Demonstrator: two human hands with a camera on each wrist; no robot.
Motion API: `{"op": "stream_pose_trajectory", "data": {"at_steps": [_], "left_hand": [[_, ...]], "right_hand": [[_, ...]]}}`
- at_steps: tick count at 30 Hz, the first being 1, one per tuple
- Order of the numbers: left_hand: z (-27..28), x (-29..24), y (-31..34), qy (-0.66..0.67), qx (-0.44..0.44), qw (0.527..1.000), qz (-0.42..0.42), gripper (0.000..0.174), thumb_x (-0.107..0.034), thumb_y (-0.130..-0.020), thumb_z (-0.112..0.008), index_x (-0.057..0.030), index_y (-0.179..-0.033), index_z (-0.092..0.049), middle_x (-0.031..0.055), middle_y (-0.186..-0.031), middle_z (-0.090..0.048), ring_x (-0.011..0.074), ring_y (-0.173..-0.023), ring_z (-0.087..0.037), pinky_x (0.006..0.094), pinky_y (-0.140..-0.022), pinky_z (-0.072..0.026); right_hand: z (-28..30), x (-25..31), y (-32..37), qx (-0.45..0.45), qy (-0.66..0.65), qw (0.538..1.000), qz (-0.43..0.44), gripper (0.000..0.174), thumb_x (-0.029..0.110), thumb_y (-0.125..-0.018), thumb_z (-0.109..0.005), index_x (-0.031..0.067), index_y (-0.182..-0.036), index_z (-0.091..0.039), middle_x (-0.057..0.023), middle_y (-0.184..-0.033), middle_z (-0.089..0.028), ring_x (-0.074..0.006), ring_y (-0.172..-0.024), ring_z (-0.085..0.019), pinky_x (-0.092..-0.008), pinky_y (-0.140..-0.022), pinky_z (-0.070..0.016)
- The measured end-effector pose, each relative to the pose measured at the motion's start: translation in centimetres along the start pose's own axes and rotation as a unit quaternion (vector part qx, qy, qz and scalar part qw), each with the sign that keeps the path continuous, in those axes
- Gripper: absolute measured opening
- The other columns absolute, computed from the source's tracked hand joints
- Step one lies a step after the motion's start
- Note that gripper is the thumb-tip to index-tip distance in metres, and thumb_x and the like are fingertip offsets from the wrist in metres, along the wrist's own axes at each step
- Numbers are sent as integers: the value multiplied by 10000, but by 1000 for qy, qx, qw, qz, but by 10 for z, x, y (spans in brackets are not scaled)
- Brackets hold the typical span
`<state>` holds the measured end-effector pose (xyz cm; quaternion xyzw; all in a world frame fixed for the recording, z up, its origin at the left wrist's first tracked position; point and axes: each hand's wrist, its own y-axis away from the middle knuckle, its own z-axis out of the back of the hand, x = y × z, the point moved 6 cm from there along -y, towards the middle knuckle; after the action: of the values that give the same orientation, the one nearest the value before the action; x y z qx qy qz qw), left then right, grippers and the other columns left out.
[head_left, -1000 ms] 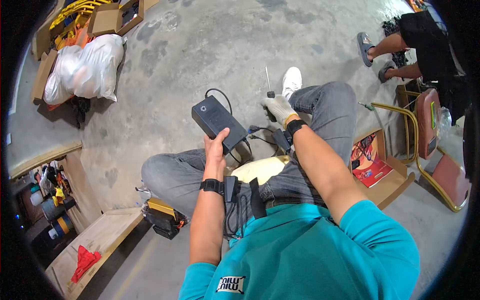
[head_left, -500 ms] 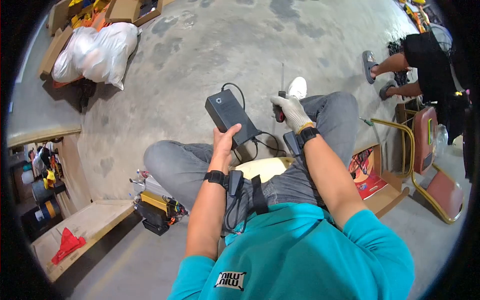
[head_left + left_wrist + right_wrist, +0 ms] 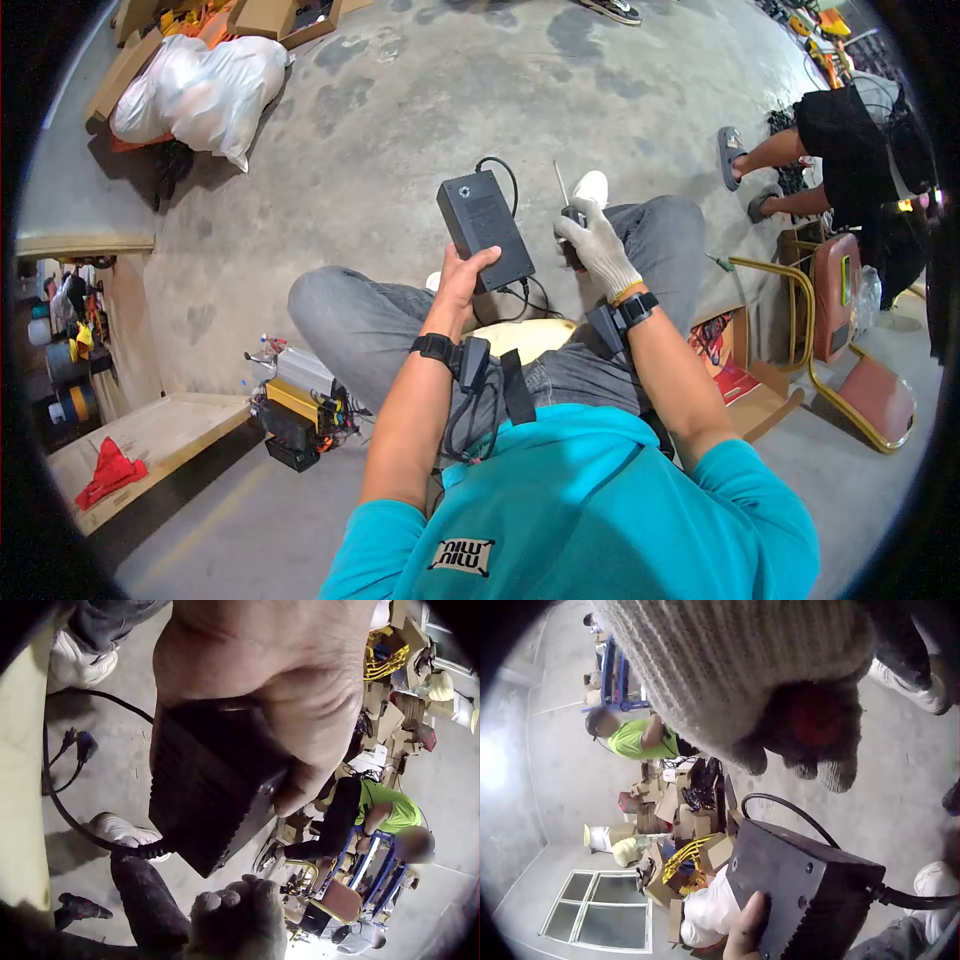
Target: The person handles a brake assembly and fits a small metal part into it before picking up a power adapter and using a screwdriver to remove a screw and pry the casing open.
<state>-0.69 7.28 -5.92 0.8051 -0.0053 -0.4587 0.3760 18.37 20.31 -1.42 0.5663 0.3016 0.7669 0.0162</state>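
Note:
My bare left hand (image 3: 465, 278) grips the lower end of a black box-shaped power adapter (image 3: 487, 225), thumb across its top face. A black cable (image 3: 512, 183) loops from the far end, and another leaves the near end. Two plugs (image 3: 84, 746) hang near the lap in the left wrist view. To the right of the adapter, my gloved right hand (image 3: 598, 252) holds a screwdriver (image 3: 560, 180) by its black and red handle, its shaft pointing away from me. In the right wrist view the handle's red end (image 3: 810, 724) shows below the curled glove fingers, apart from the adapter (image 3: 802, 889).
A white plastic bag (image 3: 205, 95) and cardboard boxes lie at far left. Beside my left knee sits gear with a yellow casing (image 3: 293, 400). On the right are an open carton (image 3: 765, 400), a gold-framed chair (image 3: 805, 300) and a standing person's legs (image 3: 785, 160).
The adapter has shifted right in the head view and turned more upright, nearer the screwdriver. The gloved hand has drawn back toward me. A dark shoe now shows at the top edge.

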Motion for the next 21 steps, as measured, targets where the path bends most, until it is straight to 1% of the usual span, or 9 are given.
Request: {"op": "stream_pose_trajectory", "data": {"at_steps": [2,5,7,8,10,13,16,20,21], "left_hand": [[-3,-3,3,9,12,1000,12,602,-126,-798,-815,11,-1277,-477,151,-1154,-645,242,-1019,-665,361,-880,-558],[2,2,2,5,-21,1000,20,621,-218,-813,-817,-17,-1290,-476,130,-1196,-609,248,-1074,-631,385,-945,-519],[6,5,0,4,-22,1000,22,632,-214,-811,-823,-14,-1294,-468,133,-1183,-612,246,-1061,-636,388,-931,-532],[9,7,-3,2,-26,1000,14,629,-208,-814,-821,-12,-1295,-468,132,-1179,-613,246,-1056,-638,386,-931,-532],[9,7,-4,-2,-27,1000,7,626,-202,-817,-820,-9,-1297,-467,131,-1175,-615,247,-1051,-639,383,-932,-532],[13,9,-5,5,-50,999,3,610,-189,-829,-808,-7,-1302,-468,123,-1169,-618,239,-1042,-642,373,-918,-538],[11,5,-5,-14,-36,999,-8,594,-178,-838,-797,-9,-1305,-472,119,-1166,-620,230,-1040,-641,366,-914,-539],[8,6,-3,-3,-44,999,2,593,-175,-834,-797,-7,-1303,-474,125,-1176,-620,236,-1048,-638,370,-927,-532],[10,7,-3,-5,-48,999,4,595,-175,-833,-797,-6,-1302,-474,128,-1181,-620,239,-1052,-637,373,-933,-528]], "right_hand": [[3,-2,2,-31,6,999,2,490,196,-900,-664,7,-1335,-540,-73,-845,-619,-130,-675,-630,-283,-554,-535],[10,-1,-1,-40,72,997,1,576,159,-873,-658,12,-1408,-506,-83,-867,-624,-138,-681,-632,-292,-592,-554],[7,-29,-15,9,79,996,-32,587,215,-806,-683,19,-1351,-588,-192,-972,-703,-264,-801,-717,-363,-702,-587],[8,-37,-19,7,77,996,-33,587,215,-806,-683,19,-1351,-588,-192,-972,-703,-264,-801,-717,-363,-702,-587],[8,-31,-18,-7,250,968,29,437,212,-816,-673,57,-1225,-682,-210,-1009,-707,-340,-888,-712,-412,-809,-568],[6,-13,-4,-49,324,940,96,352,214,-833,-664,86,-1158,-706,-208,-1011,-706,-388,-946,-687,-432,-879,-543],[6,-16,-11,-47,313,936,157,308,207,-844,-662,70,-1115,-708,-192,-983,-710,-377,-938,-690,-425,-856,-549],[8,-14,-15,-40,271,945,177,314,190,-830,-687,57,-1114,-696,-193,-1001,-705,-374,-949,-690,-423,-844,-553],[12,-14,-16,-75,232,955,167,346,196,-821,-713,47,-1131,-677,-195,-1008,-704,-367,-947,-692,-421,-839,-555]]}}
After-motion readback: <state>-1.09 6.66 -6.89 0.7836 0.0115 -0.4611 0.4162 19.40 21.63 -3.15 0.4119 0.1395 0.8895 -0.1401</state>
